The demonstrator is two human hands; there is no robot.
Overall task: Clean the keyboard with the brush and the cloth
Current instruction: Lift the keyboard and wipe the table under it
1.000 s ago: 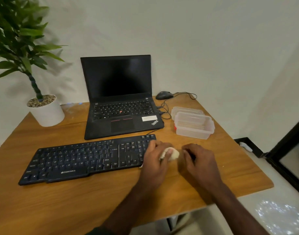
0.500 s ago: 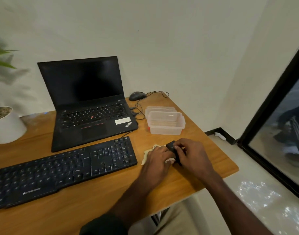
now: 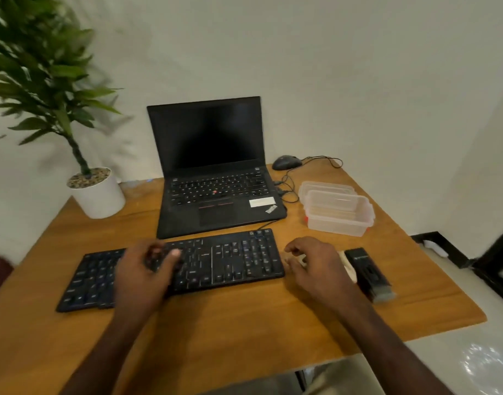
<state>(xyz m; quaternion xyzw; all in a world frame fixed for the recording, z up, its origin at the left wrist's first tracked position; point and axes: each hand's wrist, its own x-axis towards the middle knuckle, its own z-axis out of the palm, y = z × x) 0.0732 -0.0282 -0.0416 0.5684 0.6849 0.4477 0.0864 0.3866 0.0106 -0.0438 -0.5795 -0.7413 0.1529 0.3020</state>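
Moved: left hand (image 3: 147, 269) left the cloth (image 3: 347, 263) for the keyboard (image 3: 187, 266) — fingers loosely curled, blurred.
Right hand (image 3: 315, 266): relaxed, empty, beside the brush (image 3: 368, 273).
Progress: cleaning apparently unstarted — brushing and wiping remained.

Wooden table (image 3: 244, 323) against plain white wall (image 3: 358, 67)

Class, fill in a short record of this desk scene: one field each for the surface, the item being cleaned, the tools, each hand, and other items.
Surface: wooden table
Item: black keyboard
Tools: black brush on pale cloth, right of keyboard
Left hand: over keyboard, blurred
Right hand: beside keyboard, holding nothing
Others: laptop, mouse, plastic containers, potted plant
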